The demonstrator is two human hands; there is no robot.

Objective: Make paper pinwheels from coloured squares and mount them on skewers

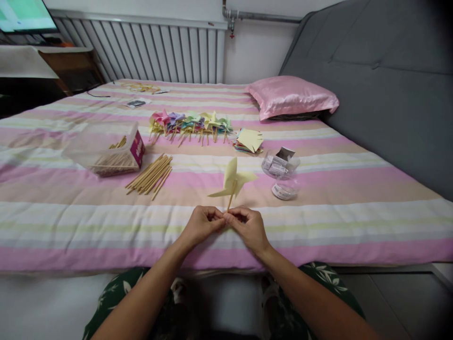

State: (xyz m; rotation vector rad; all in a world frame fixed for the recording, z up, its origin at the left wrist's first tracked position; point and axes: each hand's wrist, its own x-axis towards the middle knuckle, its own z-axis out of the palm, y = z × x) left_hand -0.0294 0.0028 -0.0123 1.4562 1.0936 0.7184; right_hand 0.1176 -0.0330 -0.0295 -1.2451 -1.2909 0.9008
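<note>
A pale yellow paper pinwheel (230,183) on a thin wooden stick stands upright over the near part of the bed. My left hand (205,223) and my right hand (248,226) meet at the lower end of its stick, both pinching it between fingertips. Beyond the pinwheel, several finished pinwheels (193,122) in pink, purple, green and yellow lie in a row. To their right is a stack of slit paper squares (248,140), yellow on top. Loose wooden sticks (150,175) lie in a pile to the left.
A clear plastic box (102,153) holding sticks stands at the left. Right of the pinwheel sit a clear container (279,163) with small packets and a small round tub (284,189). A pink pillow (292,97) lies by the grey headboard (385,80). Striped bedding (336,217) covers the bed.
</note>
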